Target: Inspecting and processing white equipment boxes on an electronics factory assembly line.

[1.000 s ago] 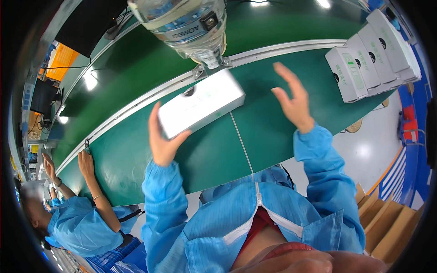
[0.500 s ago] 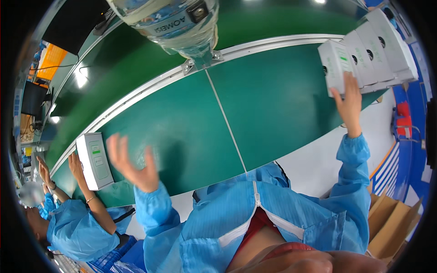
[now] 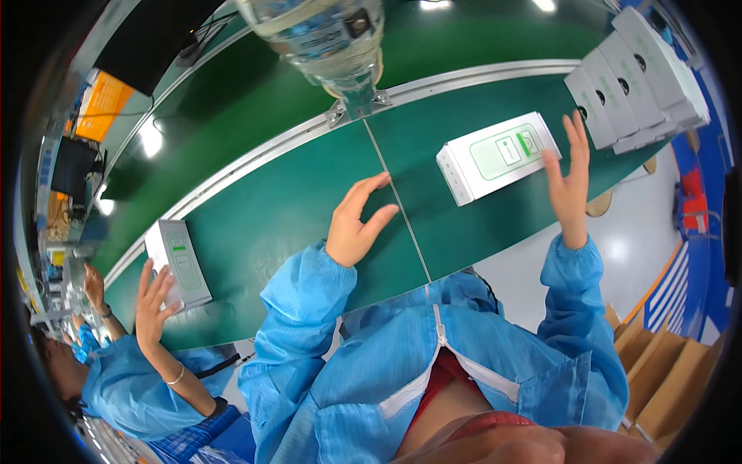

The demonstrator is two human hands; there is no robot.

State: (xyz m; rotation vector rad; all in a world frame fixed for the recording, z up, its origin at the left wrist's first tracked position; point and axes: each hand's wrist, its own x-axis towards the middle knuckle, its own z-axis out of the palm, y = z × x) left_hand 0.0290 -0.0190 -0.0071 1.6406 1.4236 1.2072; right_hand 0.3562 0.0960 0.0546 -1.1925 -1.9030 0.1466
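Observation:
A white carton with green markings (image 3: 483, 166) lies on the green worktop, right of the pale seam line. My right hand (image 3: 570, 182) is at the carton's right end with fingers stretched upward. Its thumb overlaps the carton's edge; whether it touches I cannot tell. My left hand (image 3: 357, 224), thumb and fingers apart and holding nothing, hovers over the worktop left of the seam, some way from the carton. Behind my right hand stand several similar white cartons (image 3: 618, 97) in a leaning row at the far right.
On the left, a co-worker's hand (image 3: 154, 305) is beside another white carton (image 3: 179, 259). A plastic-wrapped post (image 3: 328, 46) rises at the worktop's far metal rail (image 3: 479, 81). Brown cardboard (image 3: 665, 371) stands at the lower right.
One carton has come away from the right-hand row and lies nearer the middle. My left hand has moved right, toward the seam. My right hand has shifted slightly left and nearer me.

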